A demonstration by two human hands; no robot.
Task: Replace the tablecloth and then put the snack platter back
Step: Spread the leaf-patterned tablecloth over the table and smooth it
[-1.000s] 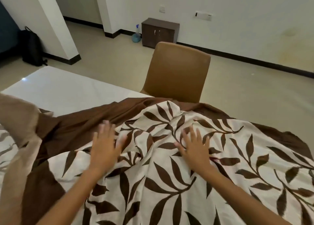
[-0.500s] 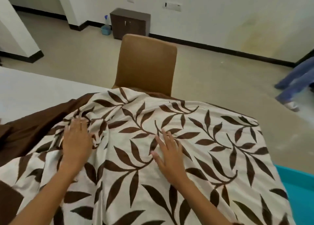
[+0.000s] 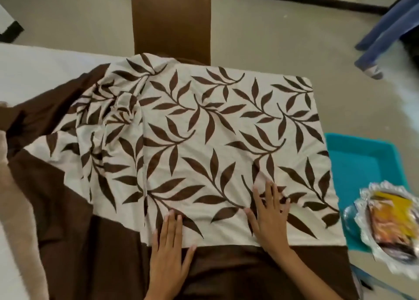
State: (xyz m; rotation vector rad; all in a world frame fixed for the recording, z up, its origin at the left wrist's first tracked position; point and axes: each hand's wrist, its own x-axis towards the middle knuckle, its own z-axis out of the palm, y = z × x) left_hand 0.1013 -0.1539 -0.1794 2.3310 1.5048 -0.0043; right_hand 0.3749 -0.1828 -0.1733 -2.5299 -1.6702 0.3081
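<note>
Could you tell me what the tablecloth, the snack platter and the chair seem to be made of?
Tablecloth: woven fabric, matte, cream with brown leaf print and brown border; it creases and bunches at the left. Snack platter: probably metal or metallised plastic, with a shiny silver scalloped rim. Chair: smooth tan back, likely faux leather or moulded plastic; hard to tell.

- Two bare hands are seen, the left hand (image 3: 166,252) and the right hand (image 3: 269,218)
- No rings, bracelets or watch are worn on either
- Both forearms are left uncovered, with no sleeve in view
- Fingernails are kept short and unpainted
</note>
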